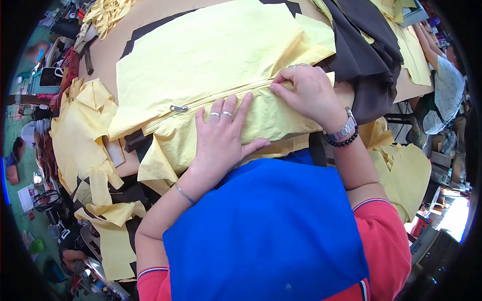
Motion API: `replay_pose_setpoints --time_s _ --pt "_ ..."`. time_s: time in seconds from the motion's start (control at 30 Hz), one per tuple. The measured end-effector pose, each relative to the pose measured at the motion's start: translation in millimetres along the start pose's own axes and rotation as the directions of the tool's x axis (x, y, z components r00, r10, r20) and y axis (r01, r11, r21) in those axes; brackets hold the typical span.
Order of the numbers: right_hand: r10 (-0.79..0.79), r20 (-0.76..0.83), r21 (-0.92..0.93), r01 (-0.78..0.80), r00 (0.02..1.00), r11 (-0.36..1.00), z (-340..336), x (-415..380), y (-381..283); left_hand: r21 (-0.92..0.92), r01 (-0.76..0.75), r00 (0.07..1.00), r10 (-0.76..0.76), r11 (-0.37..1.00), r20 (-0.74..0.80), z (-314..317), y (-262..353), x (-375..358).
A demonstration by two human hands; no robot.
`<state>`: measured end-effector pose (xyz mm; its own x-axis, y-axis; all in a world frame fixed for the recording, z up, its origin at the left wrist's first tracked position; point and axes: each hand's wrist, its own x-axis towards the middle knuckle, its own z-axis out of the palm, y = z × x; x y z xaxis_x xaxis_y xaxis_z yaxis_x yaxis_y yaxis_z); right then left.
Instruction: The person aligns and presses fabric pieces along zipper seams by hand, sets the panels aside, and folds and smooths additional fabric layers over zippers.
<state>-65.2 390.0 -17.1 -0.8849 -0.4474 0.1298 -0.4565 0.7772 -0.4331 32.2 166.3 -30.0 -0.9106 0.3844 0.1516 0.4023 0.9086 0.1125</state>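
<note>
A large yellow fabric piece point(201, 60) lies spread over the table, with a yellow zipper point(221, 94) running across its lower part. The zipper's metal slider point(178, 108) sits toward the left end. My left hand point(221, 128) rests flat, fingers spread, on the yellow cloth just below the zipper. At the zipper's right part, my right hand point(306, 90) pinches the zipper edge between thumb and forefinger. Whether it also grips the cloth fold there is hidden by the fingers. Dark fabric shows under the yellow piece at its edges.
Dark brown fabric point(369, 55) is heaped at the right. Yellow pieces point(83, 125) hang off the table's left edge, and yellow strips point(108, 15) lie at the far left. Scissors-like dark handles point(88, 57) lie nearby. Another person's sleeve point(447, 90) is at the far right.
</note>
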Motion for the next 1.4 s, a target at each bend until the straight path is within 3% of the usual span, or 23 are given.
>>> replay_pose_setpoints --time_s 0.33,0.47,0.77,0.87,1.0,1.2,1.3,1.4 --pt "0.027 -0.021 0.039 -0.026 0.999 0.999 3.5 -0.6 0.6 0.007 -0.004 0.999 0.004 1.000 0.039 -1.3 3.0 4.9" --pt "0.024 -0.036 0.038 -0.023 0.999 0.999 6.0 -1.1 -0.5 -0.033 -0.057 0.998 0.057 0.998 -0.015 7.1 9.6 12.9" --pt "0.006 -0.034 0.215 0.002 0.999 0.977 6.1 -0.9 8.3 -0.100 -0.028 1.000 0.027 0.995 -0.008 9.4 9.7 13.3" --pt "-0.082 -0.073 0.073 0.088 0.994 0.993 -2.5 -8.0 -14.1 -0.087 -0.021 1.000 0.022 0.996 0.013 4.7 11.6 13.4" --pt "-0.037 0.042 0.056 0.035 0.998 0.998 -4.9 -17.2 -29.9 -0.107 -0.012 0.999 0.015 0.994 0.035 4.3 10.8 11.7" --pt "-0.231 -0.162 0.010 0.235 0.959 0.972 9.6 -18.6 -32.6 -0.144 0.000 0.999 0.007 0.990 0.052 6.3 8.4 4.2" --pt "-0.208 -0.133 0.031 0.214 0.969 0.976 16.8 -19.4 -29.1 -0.116 0.007 0.998 0.001 0.993 0.070 6.0 8.2 2.4" --pt "-0.121 -0.218 0.084 0.143 0.968 0.986 21.7 -17.0 -17.7 -0.091 0.011 0.997 -0.004 0.996 0.072 5.8 7.2 -1.0"
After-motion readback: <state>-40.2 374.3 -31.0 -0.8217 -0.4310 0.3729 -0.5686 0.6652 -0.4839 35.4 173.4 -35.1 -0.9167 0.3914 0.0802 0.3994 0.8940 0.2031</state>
